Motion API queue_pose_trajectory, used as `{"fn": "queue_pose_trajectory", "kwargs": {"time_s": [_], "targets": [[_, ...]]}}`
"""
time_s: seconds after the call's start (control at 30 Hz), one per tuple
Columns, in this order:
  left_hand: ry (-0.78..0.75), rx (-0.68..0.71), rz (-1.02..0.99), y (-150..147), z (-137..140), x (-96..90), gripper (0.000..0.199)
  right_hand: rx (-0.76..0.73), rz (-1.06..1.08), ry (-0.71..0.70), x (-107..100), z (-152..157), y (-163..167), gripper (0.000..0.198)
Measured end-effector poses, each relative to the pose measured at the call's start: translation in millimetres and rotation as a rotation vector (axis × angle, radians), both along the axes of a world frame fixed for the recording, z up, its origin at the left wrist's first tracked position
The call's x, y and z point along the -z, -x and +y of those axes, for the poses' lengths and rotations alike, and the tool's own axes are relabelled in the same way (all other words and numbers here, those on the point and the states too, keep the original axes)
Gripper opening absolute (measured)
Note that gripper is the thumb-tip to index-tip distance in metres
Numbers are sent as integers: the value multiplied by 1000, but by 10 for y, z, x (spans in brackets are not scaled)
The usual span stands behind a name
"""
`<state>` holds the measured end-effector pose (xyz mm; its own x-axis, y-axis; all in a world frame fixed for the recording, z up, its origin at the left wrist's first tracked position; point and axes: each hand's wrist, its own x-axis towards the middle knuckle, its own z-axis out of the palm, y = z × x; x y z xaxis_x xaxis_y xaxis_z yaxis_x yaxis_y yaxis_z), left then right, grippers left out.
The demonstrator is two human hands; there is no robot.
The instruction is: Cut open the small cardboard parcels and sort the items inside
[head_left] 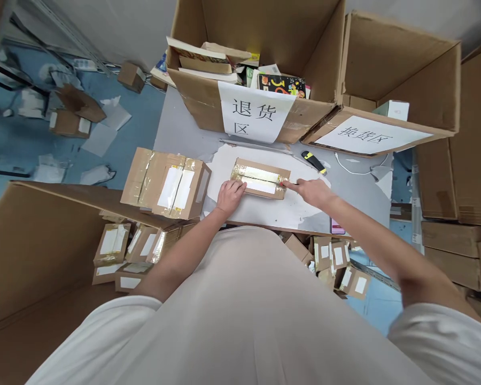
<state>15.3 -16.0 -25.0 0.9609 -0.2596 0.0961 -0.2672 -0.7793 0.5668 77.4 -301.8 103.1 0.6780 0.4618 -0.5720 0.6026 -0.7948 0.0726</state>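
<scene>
A small taped cardboard box (258, 192) with white labels lies on a white sheet on the table in front of me. Its label is parted by a dark line along the middle seam. My left hand (230, 197) grips the near left corner, fingers bent over the edge. At the right end, my right hand (310, 191) reaches in with its index finger against the taped end of the seam. The other fingers are curled; whatever they hold is too small to make out. A black and yellow box cutter (313, 162) lies behind my right hand.
Two large open cartons stand at the back, a left carton (196, 107) with books and a right carton (385, 115). Taped boxes (152, 182) sit at the table's left. A phone (337, 226) lies by the front edge. A large open carton (56, 235) with parcels is at left.
</scene>
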Motion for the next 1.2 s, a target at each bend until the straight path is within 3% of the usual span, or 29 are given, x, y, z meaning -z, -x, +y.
{"fn": "queue_pose_trajectory", "kwargs": {"time_s": [0.13, 0.23, 0.3, 0.4, 0.47, 0.53, 0.6, 0.67, 0.87, 1.1, 1.2], "targets": [[-29, -1, 19, -18, -6, 8, 34, 109, -53, -13, -32, -556, 256, 77], [-74, 19, 26, -19, 11, -13, 34, 221, -98, -116, 0, -732, 467, 69], [-111, 37, 30, -30, 38, -65, 33, 424, -127, -303, 75, -770, 605, 59], [-183, 98, 46, -124, 80, -204, 38, 890, -28, -697, 284, -713, 787, 60], [-230, 145, 49, -255, 88, -307, 62, 1135, 125, -896, 442, -593, 868, 64], [-273, 179, 57, -415, 73, -378, 97, 1261, 231, -1010, 557, -445, 909, 67], [-300, 201, 85, -561, 47, -392, 120, 1313, 268, -1077, 608, -325, 925, 68], [-290, 214, 111, -661, 25, -351, 128, 1327, 300, -1117, 612, -269, 929, 69], [-165, 249, 37, -720, 14, -174, 129, 1259, 429, -1164, 604, -323, 862, 69], [-123, 190, 11, -721, -10, -139, 125, 1166, 412, -983, 547, -304, 772, 65], [-109, 188, 13, -713, -16, -126, 124, 1159, 425, -970, 542, -313, 819, 64]]}}
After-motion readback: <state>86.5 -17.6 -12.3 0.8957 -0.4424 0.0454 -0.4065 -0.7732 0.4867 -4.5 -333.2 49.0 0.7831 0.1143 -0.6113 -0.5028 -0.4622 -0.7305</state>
